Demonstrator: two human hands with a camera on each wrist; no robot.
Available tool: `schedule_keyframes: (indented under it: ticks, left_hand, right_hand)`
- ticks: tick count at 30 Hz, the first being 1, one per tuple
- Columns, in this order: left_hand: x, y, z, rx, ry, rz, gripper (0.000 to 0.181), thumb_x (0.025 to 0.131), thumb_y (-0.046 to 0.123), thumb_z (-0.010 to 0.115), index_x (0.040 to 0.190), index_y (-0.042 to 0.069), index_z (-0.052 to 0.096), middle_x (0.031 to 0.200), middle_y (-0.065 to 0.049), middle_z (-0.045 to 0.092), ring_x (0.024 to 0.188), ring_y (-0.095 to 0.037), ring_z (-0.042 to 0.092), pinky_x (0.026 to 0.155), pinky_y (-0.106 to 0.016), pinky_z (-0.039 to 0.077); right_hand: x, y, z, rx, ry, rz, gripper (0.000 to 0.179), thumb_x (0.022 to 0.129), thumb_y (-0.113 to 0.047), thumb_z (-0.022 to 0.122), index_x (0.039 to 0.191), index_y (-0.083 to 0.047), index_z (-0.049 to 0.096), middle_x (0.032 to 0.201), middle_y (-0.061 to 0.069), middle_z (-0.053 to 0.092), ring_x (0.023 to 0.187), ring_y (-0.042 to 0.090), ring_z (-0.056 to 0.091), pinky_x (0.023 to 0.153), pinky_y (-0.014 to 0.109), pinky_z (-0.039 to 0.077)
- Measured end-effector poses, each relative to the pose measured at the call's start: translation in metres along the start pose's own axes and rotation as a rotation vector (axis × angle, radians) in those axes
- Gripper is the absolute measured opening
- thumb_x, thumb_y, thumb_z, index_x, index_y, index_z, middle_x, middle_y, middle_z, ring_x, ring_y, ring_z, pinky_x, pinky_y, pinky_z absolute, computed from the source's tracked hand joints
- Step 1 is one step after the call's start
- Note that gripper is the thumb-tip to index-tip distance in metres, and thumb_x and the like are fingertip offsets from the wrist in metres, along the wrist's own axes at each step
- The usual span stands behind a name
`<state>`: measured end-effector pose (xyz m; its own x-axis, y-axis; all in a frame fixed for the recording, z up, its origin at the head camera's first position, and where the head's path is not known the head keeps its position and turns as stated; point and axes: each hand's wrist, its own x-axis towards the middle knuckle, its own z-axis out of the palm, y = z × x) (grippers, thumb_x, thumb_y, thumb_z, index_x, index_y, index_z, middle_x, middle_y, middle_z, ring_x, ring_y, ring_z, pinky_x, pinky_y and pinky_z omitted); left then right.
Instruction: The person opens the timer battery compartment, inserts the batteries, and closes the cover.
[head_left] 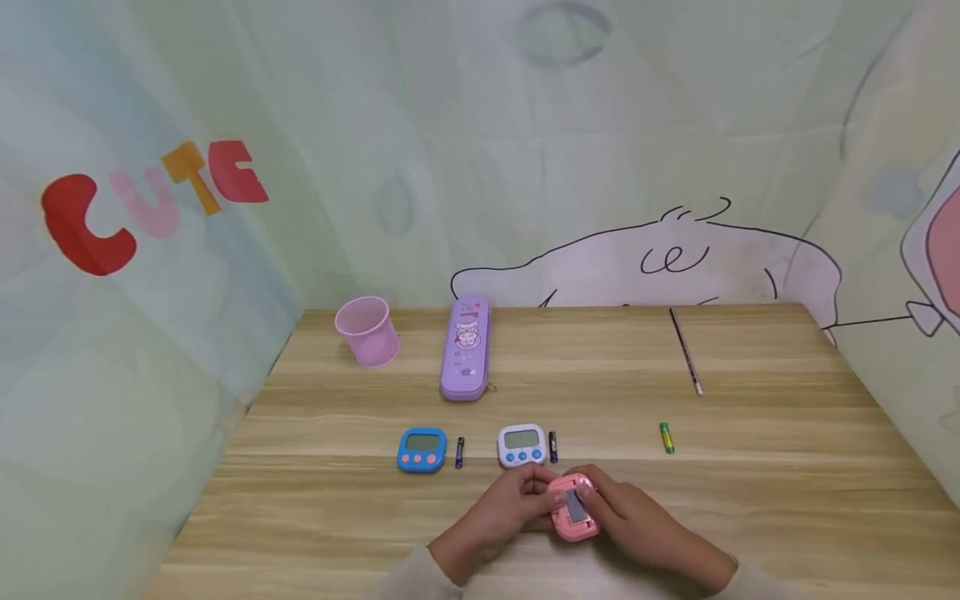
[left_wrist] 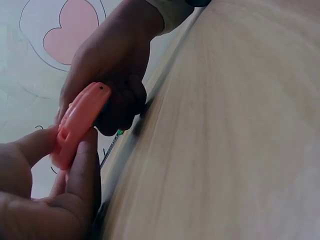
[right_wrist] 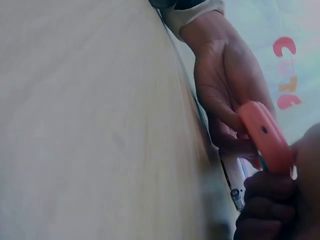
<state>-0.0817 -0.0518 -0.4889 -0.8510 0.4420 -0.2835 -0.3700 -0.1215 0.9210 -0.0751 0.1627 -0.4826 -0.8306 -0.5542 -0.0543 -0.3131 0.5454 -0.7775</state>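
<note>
A pink digital timer (head_left: 576, 531) is held between both hands near the front of the table, its back facing up with a grey panel on it. My left hand (head_left: 516, 507) grips its left side, the thumb lying on the back. On the other side my right hand (head_left: 632, 518) holds it, with the thumb pressing at the grey panel. The left wrist view shows the timer (left_wrist: 80, 122) edge-on, pinched between left thumb and fingers. In the right wrist view the right fingers (right_wrist: 267, 200) are curled beneath the timer (right_wrist: 267, 135).
Just beyond the hands lie a white timer (head_left: 522, 446) and a dark battery (head_left: 553, 447). Further left are a blue timer (head_left: 422, 451) and another dark battery (head_left: 460, 452). A green battery (head_left: 667, 437), a pencil (head_left: 686, 350), a purple pencil case (head_left: 466, 350) and a pink cup (head_left: 371, 337) are farther back.
</note>
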Motion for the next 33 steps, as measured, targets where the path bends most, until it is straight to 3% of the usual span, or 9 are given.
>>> schedule_keyframes:
  ticks: [4,7,15,24,33]
  left_hand:
    - [0.0,0.003,0.005,-0.026,0.011,0.009,0.027,0.09,0.004,0.067,0.112,-0.007,0.055,0.098,-0.013,0.063,0.087,-0.019,0.066,0.079,-0.035,0.058]
    - [-0.001,0.004,0.006,-0.024,0.023,0.01,0.027,0.091,0.004,0.068,0.112,-0.007,0.055,0.099,-0.014,0.063,0.088,-0.02,0.066,0.079,-0.035,0.058]
    - [0.0,0.002,0.005,-0.013,0.035,-0.009,0.025,0.09,0.001,0.067,0.111,-0.007,0.057,0.096,-0.013,0.062,0.084,-0.018,0.066,0.077,-0.034,0.059]
    - [0.003,-0.001,0.006,-0.004,0.014,0.006,0.024,0.091,-0.001,0.065,0.111,-0.01,0.057,0.095,-0.012,0.062,0.083,-0.016,0.065,0.076,-0.033,0.059]
    - [0.004,-0.005,0.002,-0.033,-0.004,0.002,0.024,0.092,0.001,0.064,0.113,-0.009,0.056,0.097,-0.012,0.063,0.086,-0.019,0.066,0.079,-0.035,0.058]
  right_hand:
    - [0.001,-0.005,0.003,-0.078,0.103,0.017,0.03,0.107,-0.039,0.029,0.127,-0.032,0.051,0.096,-0.013,0.065,0.082,0.004,0.057,0.074,0.032,0.052]
    - [0.001,-0.008,0.004,-0.102,0.13,0.019,0.029,0.107,-0.037,0.031,0.126,-0.03,0.051,0.092,-0.012,0.065,0.078,0.004,0.055,0.07,0.03,0.051]
    - [0.001,-0.012,0.0,-0.128,0.07,-0.003,0.031,0.108,-0.035,0.031,0.13,-0.024,0.048,0.094,-0.009,0.064,0.079,0.004,0.054,0.07,0.031,0.051]
    - [-0.002,-0.008,-0.002,-0.196,0.069,-0.07,0.028,0.108,-0.032,0.031,0.129,-0.023,0.046,0.091,-0.011,0.062,0.081,0.003,0.056,0.073,0.035,0.054]
    - [0.0,-0.002,-0.003,-0.07,0.046,-0.054,0.031,0.108,-0.037,0.026,0.127,-0.032,0.049,0.11,-0.013,0.064,0.098,0.004,0.058,0.088,0.038,0.053]
